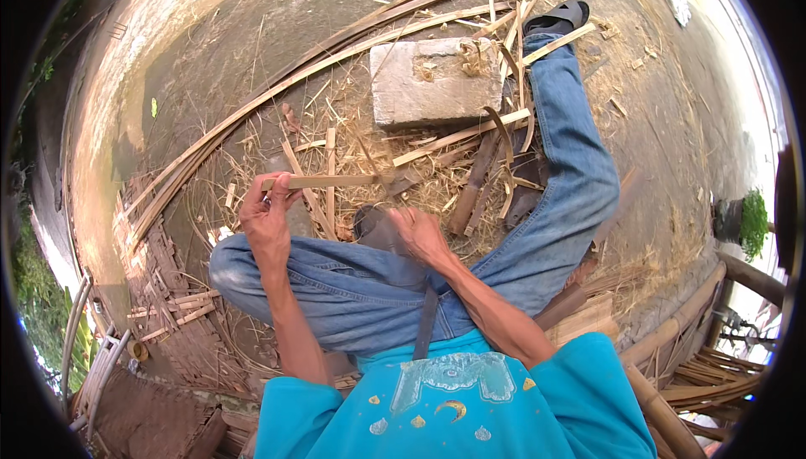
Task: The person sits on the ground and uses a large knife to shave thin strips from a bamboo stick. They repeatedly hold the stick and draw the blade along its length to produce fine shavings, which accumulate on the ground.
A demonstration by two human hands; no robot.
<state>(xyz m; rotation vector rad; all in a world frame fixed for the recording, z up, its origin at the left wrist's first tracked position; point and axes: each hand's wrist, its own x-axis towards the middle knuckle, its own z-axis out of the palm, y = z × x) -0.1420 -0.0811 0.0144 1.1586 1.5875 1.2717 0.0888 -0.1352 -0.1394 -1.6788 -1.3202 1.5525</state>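
sitting: a person in a teal shirt (453, 400) and blue jeans (554, 199) sits on bare ground, right leg stretched toward 1 o'clock, left knee bent toward 9 o'clock.
left hand: the left hand (267, 211), at 10 o'clock from the lap, is clenched on one end of a short bamboo strip (323, 181), thumb and fingers pinching it.
bamboo strip: it lies level between the hands, running from the left hand toward 3 o'clock, above the lap and well apart from the ground litter.
right hand: the right hand (417, 232) is closed on a dark handle (374, 226); its blade seems to meet the strip's far end, but i cannot tell exactly where.
stone block: a grey block (435, 81) sits at 12 o'clock from the hands, shavings around it.
long strips: long split bamboo strips (277, 90) curve from 8 o'clock to 1 o'clock.
sandal: a black sandal (557, 16) is on the far foot.
woven mat: a woven mat piece (172, 291) lies at 8 o'clock, just beside the bent knee.
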